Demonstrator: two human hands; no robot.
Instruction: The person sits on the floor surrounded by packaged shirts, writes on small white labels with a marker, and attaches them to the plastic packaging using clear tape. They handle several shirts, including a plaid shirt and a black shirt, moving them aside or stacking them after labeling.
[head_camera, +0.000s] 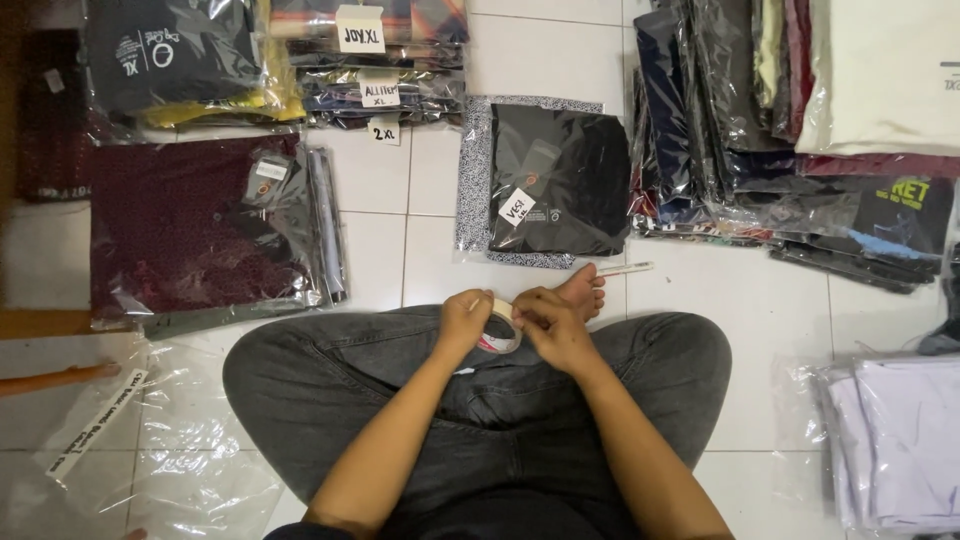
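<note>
**Both hands on a roll of tape, bagged clothes all around**

A person sits cross-legged on the white tiled floor (760, 300), in grey jeans, seen from above. At the centre of the frame, just above the lap, the two hands meet on a roll of tape (499, 328). The left hand (463, 318) grips the roll from its left side with the fingers curled around it. The right hand (553, 322) closes on it from the right, thumb and fingertips pinched at the top edge of the roll. Whether a loose end of tape is lifted cannot be told. A bare foot (585, 290) shows just behind the right hand.

Straight ahead of the hands, in the upper middle of the frame, lies a black garment in a clear bag (555, 180) with a small white label on it. A white pen (626, 268) lies on the tiles just beside the foot, below that bag. At the left lies a dark red patterned garment in a bag (190, 225). The upper left holds a stack of bagged clothes with paper labels (370, 70), and the upper right a larger heap of bagged clothes (790, 130). An empty clear plastic bag (180, 430) lies at the lower left, and bagged white clothes (890, 440) at the lower right.
</note>
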